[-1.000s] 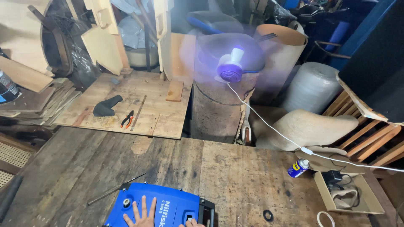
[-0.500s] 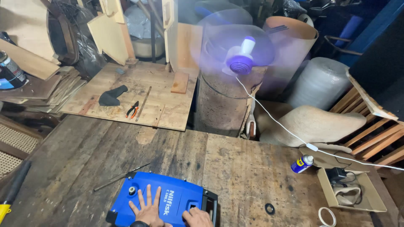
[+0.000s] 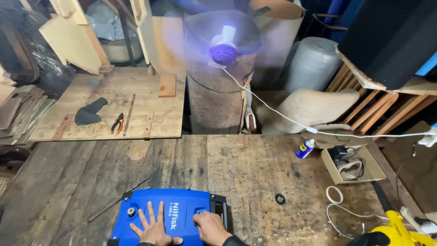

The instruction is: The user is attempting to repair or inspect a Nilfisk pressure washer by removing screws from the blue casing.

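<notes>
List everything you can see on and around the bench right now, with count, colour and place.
Machine housing: 1, blue, bench front edge.
Metal rod: 1, dark, left of housing.
Rubber ring: 1, black, right of housing.
Spray can: 1, blue and yellow, bench right.
Cardboard box: 1, brown, beside the can.
Fan: 1, purple hub, spinning, behind bench.
Cable: 1, white, from fan to right.
Pliers: 1, orange-handled, on plywood sheet.
Yellow tool: 1, bottom right.
Left hand: flat on housing.
Right hand: on housing.
</notes>
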